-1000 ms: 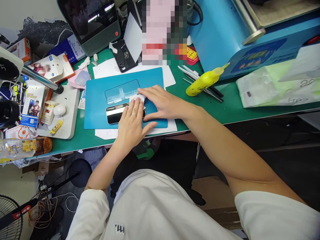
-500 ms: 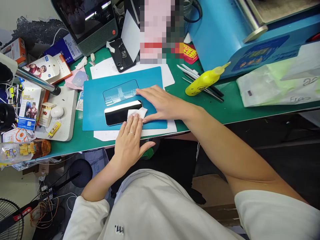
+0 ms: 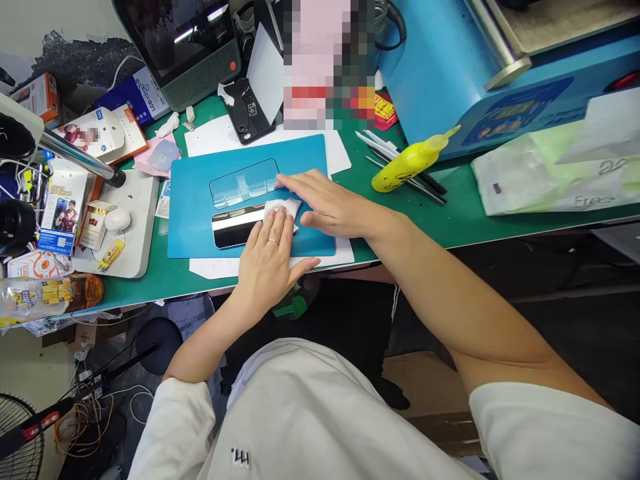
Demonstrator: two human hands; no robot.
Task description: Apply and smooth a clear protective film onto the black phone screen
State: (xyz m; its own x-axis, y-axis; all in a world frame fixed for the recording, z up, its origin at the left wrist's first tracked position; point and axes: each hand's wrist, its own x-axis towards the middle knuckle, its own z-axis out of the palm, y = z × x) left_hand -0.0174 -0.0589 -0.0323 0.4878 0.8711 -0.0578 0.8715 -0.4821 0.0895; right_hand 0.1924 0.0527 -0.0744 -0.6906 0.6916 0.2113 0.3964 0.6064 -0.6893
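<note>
A black phone (image 3: 235,228) lies screen-up on a blue work mat (image 3: 195,213). My left hand (image 3: 267,257) lies flat, fingers together, pressing a small white cloth (image 3: 281,208) onto the phone's right end. My right hand (image 3: 327,205) rests flat beside it, fingers stretched out over the phone's right edge and the mat. A clear screen protector (image 3: 244,183) lies on the mat just behind the phone.
A yellow squeeze bottle (image 3: 411,161) and thin metal tools (image 3: 400,160) lie to the right on the green table (image 3: 450,220). A blue machine (image 3: 450,60) stands behind them. A second phone (image 3: 249,110), a speaker screen (image 3: 183,47), boxes and a white pad (image 3: 131,227) crowd the left.
My left hand slid the white cloth back up along the phone's right end after drawing it toward me half a second ago. My right hand stayed put.
</note>
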